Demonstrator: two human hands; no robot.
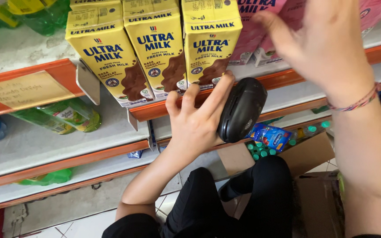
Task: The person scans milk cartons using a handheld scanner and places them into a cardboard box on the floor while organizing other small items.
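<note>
The yellow cartons [155, 44] stand upright in a row of 3 at the front edge of the upper shelf [31, 86], touching side to side, each tall and square-sectioned with a brown splash low on its face; they look like stiff paperboard filled with liquid, so probably fairly heavy for their size, smooth and a little slippery, and apt to dent if squeezed at the corners; the flat side faces, gripped around the middle, seem the safest place to take 1.

The left hand [197, 121] presses a black oval handheld device [242, 110] between thumb side and palm, its fingers stretched up so the tips touch the base of the rightmost yellow carton [211, 39]; the right hand [327, 42] is raised, blurred, fingers spread wide and holding nothing, just in front of the pink cartons [261, 26] beside the yellow row; a braided bracelet [356, 102] circles its wrist.

Green bottles [62, 115] lie on the shelf below; a cardboard box [307, 154] with teal-capped bottles and a blue packet [270, 136] sits on the floor by the person's black-clad knees [225, 198].
</note>
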